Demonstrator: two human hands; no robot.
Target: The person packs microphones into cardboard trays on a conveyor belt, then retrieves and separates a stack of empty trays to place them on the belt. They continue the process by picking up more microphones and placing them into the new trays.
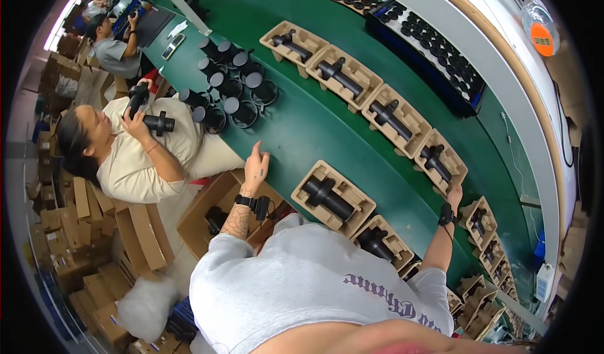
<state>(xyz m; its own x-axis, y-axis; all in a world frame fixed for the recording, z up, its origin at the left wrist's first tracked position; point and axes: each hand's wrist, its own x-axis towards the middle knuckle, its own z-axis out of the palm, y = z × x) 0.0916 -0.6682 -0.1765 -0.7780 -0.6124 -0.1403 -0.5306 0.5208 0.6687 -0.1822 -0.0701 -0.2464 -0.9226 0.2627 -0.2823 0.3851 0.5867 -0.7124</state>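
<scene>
My left hand (256, 167) rests at the table's near edge with its fingers apart and nothing in it. To the right, my right hand (454, 193) grips the near end of a brown moulded-pulp tray (462, 174); its fingers are partly hidden. In that tray lies a black tube-shaped device with knobs (434, 159), looking like a scope. Three similar filled trays continue the row toward the far left, the closest being another pulp tray (412, 147). Between my hands, near my body, sits a tray (304, 193) holding a thicker black device (328, 196).
Several black cylinders (240, 110) stand on the green table (296, 140) at left. A co-worker (157, 156) there holds a black device (158, 123). A blue bin (472, 105) of small black parts lies beyond the trays. More filled trays (479, 225) line the right; an open carton (201, 219) stands below left.
</scene>
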